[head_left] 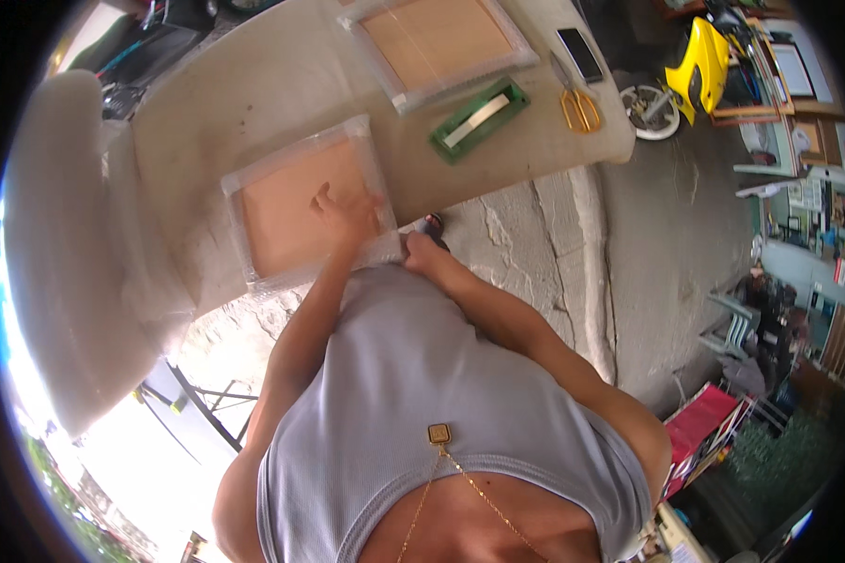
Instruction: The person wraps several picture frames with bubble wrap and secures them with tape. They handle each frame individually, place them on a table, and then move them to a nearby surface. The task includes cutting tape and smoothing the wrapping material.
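Note:
A flat picture frame with a brown back lies at the table's near edge, its borders covered in clear bubble wrap. My left hand rests over the right part of its back, fingers spread. At the frame's near right corner my right hand is closed, seemingly on the edge of the wrap; its fingertips are partly hidden. Farther off lies a second wrapped frame. Between the two frames and the right end sits a long green tape dispenser with a pale strip along its middle.
Yellow-handled scissors and a dark-screened phone lie at the right end of the covered table. A big roll of bubble wrap stands at the left. A yellow motorbike and a red chair are off to the right.

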